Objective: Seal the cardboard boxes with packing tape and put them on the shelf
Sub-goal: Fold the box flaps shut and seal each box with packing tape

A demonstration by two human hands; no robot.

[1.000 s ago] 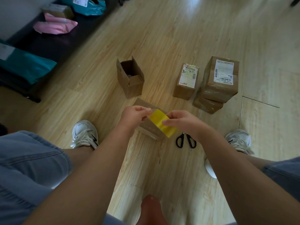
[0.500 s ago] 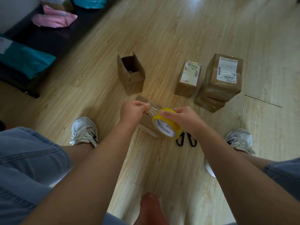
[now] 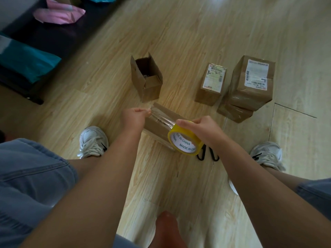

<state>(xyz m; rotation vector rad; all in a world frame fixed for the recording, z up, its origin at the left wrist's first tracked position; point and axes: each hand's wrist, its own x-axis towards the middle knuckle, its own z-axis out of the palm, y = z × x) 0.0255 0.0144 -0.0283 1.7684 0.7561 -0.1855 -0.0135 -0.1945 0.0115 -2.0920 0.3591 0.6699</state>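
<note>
Stretched wider than a second earlier: drew the left hand (image 3: 134,116) away from the right hand (image 3: 202,129), pulled a longer clear strip of tape (image 3: 162,118) off the yellow-edged roll of packing tape (image 3: 185,144), and tipped that roll so its white, blue-printed core faced the camera.

Wore blue denim shorts (image 3: 26,176) nearest the camera, knees spread, with both bare forearms reaching forward between them. Pinched the free end of the strip between thumb and curled fingers of the left hand. Gripped the roll from above with the right hand, fingers curled over its rim. Held the strip taut just above a closed brown cardboard box (image 3: 157,129) lying on the pale wooden floor (image 3: 179,33) between two white sneakers (image 3: 93,140); could not tell whether the strip touched the box. Had black-handled scissors (image 3: 207,155) on the floor just beside that box, partly hidden under the roll and right hand.

Had, farther out, an open-topped brown cardboard box (image 3: 146,79) standing upright with flaps raised; to its right a small taped carton with a white label (image 3: 211,83); beside that, a larger labelled carton (image 3: 250,83) stacked on a flatter carton (image 3: 234,113). Had at far left a low dark shelf (image 3: 50,38) carrying a teal plastic mailer (image 3: 26,59) and a pink mailer (image 3: 59,13).
</note>
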